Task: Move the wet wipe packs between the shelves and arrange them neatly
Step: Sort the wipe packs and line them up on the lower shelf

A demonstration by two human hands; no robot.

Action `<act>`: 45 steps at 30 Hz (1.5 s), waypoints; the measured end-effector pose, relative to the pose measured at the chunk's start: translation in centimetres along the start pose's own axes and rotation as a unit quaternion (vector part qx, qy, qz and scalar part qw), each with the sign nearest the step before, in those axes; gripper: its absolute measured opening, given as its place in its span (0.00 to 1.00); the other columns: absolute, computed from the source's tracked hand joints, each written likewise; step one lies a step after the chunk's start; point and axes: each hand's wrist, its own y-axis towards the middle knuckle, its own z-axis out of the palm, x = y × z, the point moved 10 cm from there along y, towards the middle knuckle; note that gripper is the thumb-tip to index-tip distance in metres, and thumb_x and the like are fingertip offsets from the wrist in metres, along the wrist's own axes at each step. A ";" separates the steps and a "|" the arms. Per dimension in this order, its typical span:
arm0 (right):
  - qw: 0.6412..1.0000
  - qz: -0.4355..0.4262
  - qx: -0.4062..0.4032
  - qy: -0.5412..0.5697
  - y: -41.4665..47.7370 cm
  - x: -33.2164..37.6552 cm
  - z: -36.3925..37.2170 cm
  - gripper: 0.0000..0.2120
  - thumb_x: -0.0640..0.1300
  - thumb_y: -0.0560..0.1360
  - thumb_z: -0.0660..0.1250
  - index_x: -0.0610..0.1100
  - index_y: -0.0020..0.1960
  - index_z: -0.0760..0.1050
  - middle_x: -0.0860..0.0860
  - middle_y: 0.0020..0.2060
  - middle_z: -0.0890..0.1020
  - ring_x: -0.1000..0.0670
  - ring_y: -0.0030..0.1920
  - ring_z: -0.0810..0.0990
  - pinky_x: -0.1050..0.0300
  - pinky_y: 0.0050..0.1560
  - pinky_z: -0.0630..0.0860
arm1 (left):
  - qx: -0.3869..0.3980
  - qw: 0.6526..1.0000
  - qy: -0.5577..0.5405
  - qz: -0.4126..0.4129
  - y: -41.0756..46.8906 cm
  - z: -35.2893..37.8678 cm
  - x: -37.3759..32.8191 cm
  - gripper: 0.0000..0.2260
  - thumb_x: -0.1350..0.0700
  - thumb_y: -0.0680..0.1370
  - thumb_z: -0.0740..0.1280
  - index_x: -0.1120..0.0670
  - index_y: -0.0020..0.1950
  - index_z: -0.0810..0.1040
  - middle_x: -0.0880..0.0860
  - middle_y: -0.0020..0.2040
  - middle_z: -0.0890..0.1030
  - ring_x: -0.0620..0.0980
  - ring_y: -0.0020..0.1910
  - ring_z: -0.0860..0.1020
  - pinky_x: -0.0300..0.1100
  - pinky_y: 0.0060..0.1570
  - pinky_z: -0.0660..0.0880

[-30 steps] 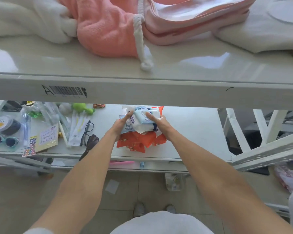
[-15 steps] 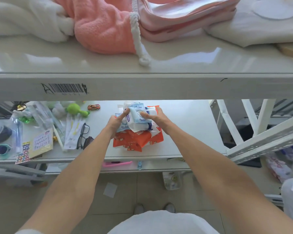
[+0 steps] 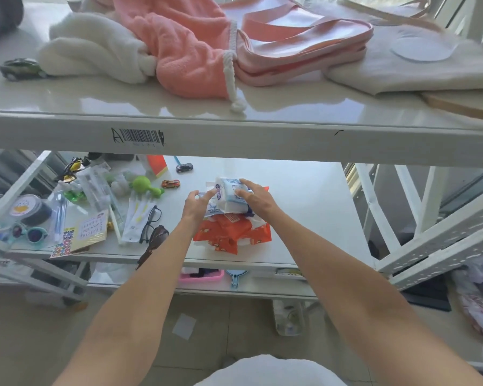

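While both bare arms reach under the top shelf, the left hand and right hand press loosely spread fingers on white wet wipe packs atop orange packs (mid-shelf, right of the glasses); beyond lies a toy car.

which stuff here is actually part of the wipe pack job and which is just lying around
Part of the job:
white and blue wipe packs, under both hands
orange wipe packs beneath them
left hand, right hand
middle shelf, top shelf

Just lying about:
pink towel
white towel
black glasses
toy cars
green toy
sticker sheet
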 end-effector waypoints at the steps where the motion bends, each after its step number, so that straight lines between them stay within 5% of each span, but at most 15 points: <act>1: 1.000 -0.004 -0.003 0.001 -0.2 0.2 0.0 0.26 0.56 0.81 0.63 0.52 0.78 0.69 0.46 0.75 0.72 0.43 0.70 0.74 0.45 0.72 0.71 | -0.010 1.000 0.002 0.002 -0.2 -0.3 0.2 0.33 0.45 0.80 0.70 0.59 0.80 0.65 0.59 0.75 0.72 0.55 0.62 0.77 0.43 0.51 0.74; 4: 1.000 -0.015 -0.009 0.005 -0.7 0.8 -0.1 0.27 0.60 0.78 0.60 0.53 0.74 0.73 0.44 0.72 0.76 0.43 0.66 0.77 0.42 0.68 0.75 | -0.029 1.000 0.012 0.004 -1.1 -0.8 0.6 0.39 0.43 0.77 0.72 0.56 0.82 0.61 0.58 0.79 0.68 0.57 0.74 0.71 0.51 0.68 0.71; 9: 0.999 -0.040 -0.026 0.006 -1.0 1.4 -0.8 0.18 0.54 0.83 0.61 0.54 0.70 0.77 0.44 0.68 0.79 0.44 0.62 0.78 0.43 0.65 0.77 | -0.041 0.998 0.034 0.031 -2.2 -0.6 -0.2 0.37 0.42 0.76 0.73 0.55 0.80 0.66 0.60 0.77 0.70 0.58 0.74 0.71 0.55 0.73 0.70; 14: 0.998 -0.048 -0.046 0.005 -1.2 1.5 -1.5 0.17 0.52 0.83 0.63 0.50 0.68 0.81 0.46 0.67 0.81 0.44 0.64 0.79 0.47 0.66 0.77 | -0.100 0.988 0.085 0.081 -2.7 -0.9 -2.4 0.26 0.43 0.77 0.73 0.55 0.70 0.78 0.60 0.67 0.80 0.58 0.65 0.79 0.51 0.66 0.75; 20: 0.997 -0.051 -0.052 -0.011 -1.6 1.0 -1.2 0.19 0.56 0.73 0.77 0.50 0.61 0.83 0.47 0.63 0.83 0.49 0.53 0.81 0.59 0.47 0.78 | -0.066 0.983 0.173 0.017 -2.2 1.3 -2.5 0.23 0.40 0.77 0.72 0.61 0.50 0.82 0.60 0.48 0.84 0.59 0.48 0.83 0.52 0.50 0.81; 22: 0.997 -0.050 -0.061 -0.018 -1.6 0.9 -1.4 0.19 0.54 0.71 0.79 0.50 0.58 0.83 0.47 0.61 0.84 0.50 0.52 0.80 0.61 0.48 0.76 | -0.056 0.981 0.186 -0.017 -1.4 1.4 -1.9 0.27 0.40 0.75 0.74 0.63 0.57 0.81 0.61 0.52 0.84 0.60 0.50 0.83 0.49 0.45 0.80; 25: 0.996 -0.030 -0.086 0.012 -1.7 0.4 -2.5 0.16 0.45 0.69 0.80 0.45 0.56 0.84 0.47 0.54 0.83 0.50 0.51 0.78 0.66 0.42 0.72 | -0.058 0.984 0.162 -0.042 -0.3 0.8 -1.6 0.24 0.49 0.73 0.77 0.64 0.61 0.78 0.61 0.56 0.83 0.61 0.55 0.83 0.51 0.50 0.83; 29: 0.989 0.018 -0.124 0.082 -1.8 -1.2 -3.7 0.15 0.42 0.69 0.80 0.44 0.54 0.84 0.44 0.50 0.84 0.47 0.50 0.80 0.59 0.49 0.75 | -0.079 0.983 0.163 -0.038 0.4 0.1 -2.0 0.11 0.60 0.75 0.73 0.63 0.55 0.83 0.60 0.54 0.84 0.59 0.54 0.83 0.48 0.49 0.82; 35: 0.979 0.050 -0.145 0.130 -1.9 -3.5 -3.4 0.13 0.45 0.71 0.79 0.45 0.53 0.80 0.46 0.55 0.82 0.45 0.52 0.83 0.48 0.57 0.82 | -0.095 0.973 0.209 -0.019 0.3 0.0 -2.8 0.16 0.61 0.79 0.66 0.67 0.64 0.77 0.65 0.60 0.82 0.64 0.60 0.81 0.51 0.46 0.79; 40: 0.976 0.096 -0.107 0.165 -1.8 -4.6 -2.6 0.19 0.42 0.74 0.76 0.42 0.60 0.72 0.42 0.57 0.81 0.48 0.39 0.84 0.54 0.41 0.81 | -0.120 0.979 0.159 -0.047 0.4 -1.9 -1.7 0.17 0.62 0.80 0.64 0.66 0.69 0.73 0.64 0.66 0.79 0.63 0.65 0.78 0.48 0.52 0.76; 45: 0.987 0.119 -0.080 0.073 -1.8 -5.0 -2.0 0.29 0.42 0.70 0.77 0.45 0.66 0.67 0.42 0.58 0.80 0.41 0.55 0.84 0.47 0.55 0.82 | -0.146 0.979 0.134 -0.041 1.1 -4.2 -0.7 0.13 0.63 0.79 0.66 0.66 0.62 0.78 0.65 0.61 0.82 0.64 0.62 0.80 0.50 0.56 0.78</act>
